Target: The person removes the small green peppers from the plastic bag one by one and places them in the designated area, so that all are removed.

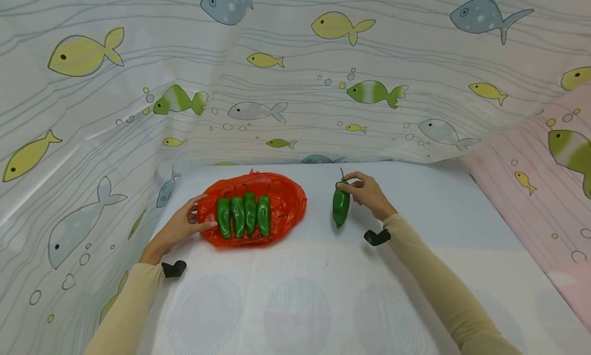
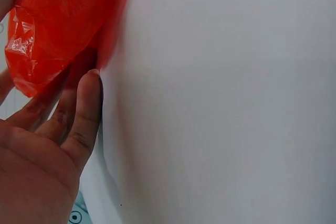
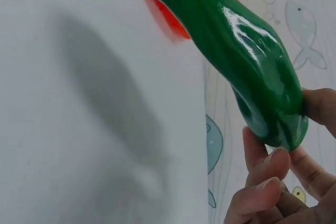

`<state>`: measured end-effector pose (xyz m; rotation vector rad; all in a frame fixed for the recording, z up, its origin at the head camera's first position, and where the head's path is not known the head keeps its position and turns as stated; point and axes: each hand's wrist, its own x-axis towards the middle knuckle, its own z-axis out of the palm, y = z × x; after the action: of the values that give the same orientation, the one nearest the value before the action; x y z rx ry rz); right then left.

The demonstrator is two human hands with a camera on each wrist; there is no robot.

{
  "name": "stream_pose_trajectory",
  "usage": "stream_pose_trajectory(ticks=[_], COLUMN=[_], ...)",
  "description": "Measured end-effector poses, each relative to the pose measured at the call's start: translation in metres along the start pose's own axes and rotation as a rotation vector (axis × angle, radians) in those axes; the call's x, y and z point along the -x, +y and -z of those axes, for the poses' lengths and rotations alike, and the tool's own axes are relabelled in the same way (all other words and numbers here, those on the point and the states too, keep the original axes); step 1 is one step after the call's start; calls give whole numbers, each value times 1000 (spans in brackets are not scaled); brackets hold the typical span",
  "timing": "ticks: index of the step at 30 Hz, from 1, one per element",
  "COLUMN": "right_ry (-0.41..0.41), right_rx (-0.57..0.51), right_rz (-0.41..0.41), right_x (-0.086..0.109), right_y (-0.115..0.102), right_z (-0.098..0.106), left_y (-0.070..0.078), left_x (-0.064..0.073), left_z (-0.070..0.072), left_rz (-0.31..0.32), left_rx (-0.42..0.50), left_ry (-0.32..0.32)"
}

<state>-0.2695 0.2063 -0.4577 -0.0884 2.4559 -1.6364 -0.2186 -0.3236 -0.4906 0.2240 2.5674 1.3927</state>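
- Tabletop (image 1: pixel 304 265), white, spread across the lower middle of the head frame.
- The red plastic bag (image 1: pixel 289 209) lay crumpled on it, left of centre.
- The left hand (image 1: pixel 181 224) came in from the lower left, thumb and fingers spread wide at the bag's left edge, touching the plastic without closing on it.
- The right hand (image 1: pixel 368 195), right of centre, pinched one pepper near its stem end between thumb and fingertips, forearm slanting up from the lower right.
- Four green peppers (image 1: pixel 250 214) lay side by side on the bag, stems towards the top.
- The held pepper (image 1: pixel 341 206) hung nearly upright, tip down, well apart from the bag; handling this single pepper appeared the step in hand, and the next move seemed to call for a steady pinch and gentle lowering.
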Motion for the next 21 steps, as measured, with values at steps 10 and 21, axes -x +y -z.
stream_pose_trajectory(ticks=[10, 21], right_ry=[8, 22], right_rx=[18, 36], right_rz=[1, -34], right_x=[-7, -13], right_y=[13, 22], right_z=[7, 7], left_y=[3, 27], left_x=[-1, 11], left_z=[0, 0], left_rz=[-16, -8], left_rx=[32, 84], left_ry=[-5, -42])
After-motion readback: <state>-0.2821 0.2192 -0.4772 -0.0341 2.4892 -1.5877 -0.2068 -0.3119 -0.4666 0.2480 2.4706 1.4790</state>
